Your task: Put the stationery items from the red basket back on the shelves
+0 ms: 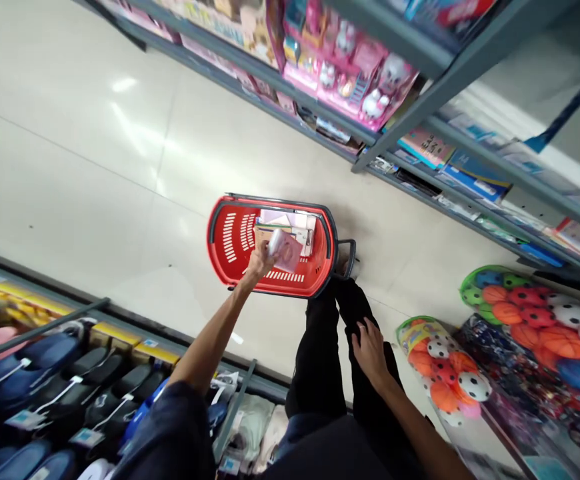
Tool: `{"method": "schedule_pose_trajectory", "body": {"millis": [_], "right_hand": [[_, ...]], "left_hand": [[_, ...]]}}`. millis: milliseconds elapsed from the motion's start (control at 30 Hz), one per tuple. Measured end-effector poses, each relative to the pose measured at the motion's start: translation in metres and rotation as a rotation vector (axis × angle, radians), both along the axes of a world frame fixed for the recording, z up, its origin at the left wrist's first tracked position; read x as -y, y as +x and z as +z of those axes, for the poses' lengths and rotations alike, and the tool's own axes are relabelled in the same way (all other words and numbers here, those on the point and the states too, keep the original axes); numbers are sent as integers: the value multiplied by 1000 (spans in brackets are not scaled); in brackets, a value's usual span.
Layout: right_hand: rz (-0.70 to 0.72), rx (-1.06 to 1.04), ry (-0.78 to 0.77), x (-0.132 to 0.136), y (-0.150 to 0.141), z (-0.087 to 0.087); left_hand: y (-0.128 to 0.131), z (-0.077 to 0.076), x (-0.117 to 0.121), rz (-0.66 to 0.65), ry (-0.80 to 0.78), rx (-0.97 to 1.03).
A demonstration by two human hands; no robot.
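On the floor before me stands a red plastic shopping basket [219,270] with dark handles and slotted sides. My left hand [259,260] reaches into it, fingers closed around a pink pack [289,253] with a white rounded end; its exact kind is unclear. Beneath and beyond the pack lie several flat paper-like items [297,220], white and brown, in the right half of the basket. My right hand [369,347] lies on my black-trousered leg, fingers stretched out and holding nothing.
Shelves with boxed pink toys [343,67] run along the far side. Slippers [103,380] hang at lower left. Bins of small balls [445,373] stand at right. Pale glossy floor [95,153] stretches leftward. A dark pull handle [353,257] projects from the basket's right end.
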State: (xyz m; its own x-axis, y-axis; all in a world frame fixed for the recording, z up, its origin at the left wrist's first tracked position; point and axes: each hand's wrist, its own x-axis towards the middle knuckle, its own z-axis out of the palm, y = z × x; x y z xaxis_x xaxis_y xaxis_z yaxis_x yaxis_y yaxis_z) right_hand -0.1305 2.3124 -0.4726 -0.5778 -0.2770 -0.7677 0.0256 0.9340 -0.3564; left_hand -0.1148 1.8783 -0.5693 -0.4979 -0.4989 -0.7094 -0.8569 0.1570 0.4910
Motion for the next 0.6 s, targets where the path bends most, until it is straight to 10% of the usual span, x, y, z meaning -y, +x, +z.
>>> {"method": "schedule_pose_trajectory", "body": {"millis": [133,333,600], "right_hand": [[-273,251,-392,60,-24,58],[-673,348,-799,109,-75,208],[-969,67,-921,-7,-103,330]], "left_hand": [[-4,119,-20,141,275,-137],[-14,295,-127,441,898,-391],[-28,405,-264,298,894,-398]]}}
